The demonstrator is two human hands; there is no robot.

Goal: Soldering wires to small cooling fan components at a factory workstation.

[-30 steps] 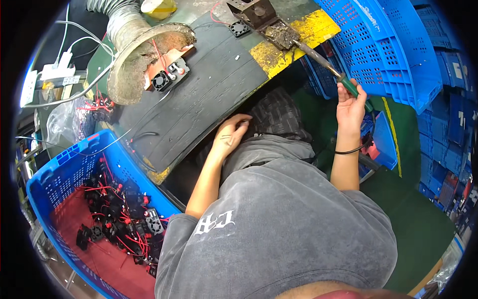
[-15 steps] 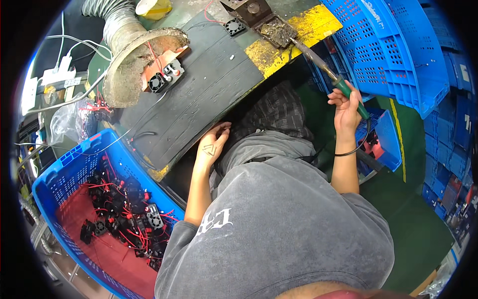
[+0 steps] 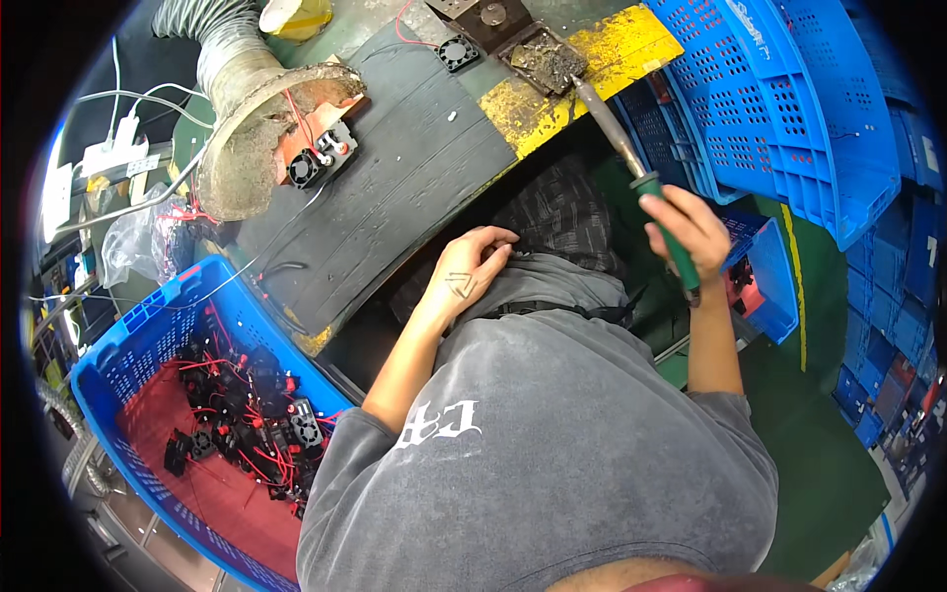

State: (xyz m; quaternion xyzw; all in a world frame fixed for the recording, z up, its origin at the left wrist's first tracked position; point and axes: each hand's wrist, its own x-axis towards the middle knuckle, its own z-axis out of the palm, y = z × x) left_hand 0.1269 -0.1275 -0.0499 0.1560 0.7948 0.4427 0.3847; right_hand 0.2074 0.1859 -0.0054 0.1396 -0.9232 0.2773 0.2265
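My right hand (image 3: pixel 696 235) is wrapped around the green handle of a soldering iron (image 3: pixel 610 123). The iron's metal shaft slants up and left, its tip at the edge of a small dark tray of crusty residue (image 3: pixel 548 63). My left hand (image 3: pixel 470 268) rests at my lap beside the hem of my grey shirt, thumb and fingers slightly parted, with nothing visible in it. On the bench ahead, a small black fan (image 3: pixel 305 168) with red wires sits by a black-and-grey housing (image 3: pixel 338 145) at the mouth of a fume duct (image 3: pixel 237 148).
A dark bench (image 3: pixel 395 148) with a yellow corner lies ahead. Another small fan (image 3: pixel 457 53) sits near the tray. At left, a blue crate (image 3: pixel 128 331) holds several fan assemblies with red wires. Blue perforated crates (image 3: pixel 779 109) stand at right. A white cable (image 3: pixel 148 202) runs at far left.
My left hand has moved right and up from the bench edge to my lap. My right hand has shifted down slightly and turned, its fingers now closed over the handle; the tip stays at the tray.
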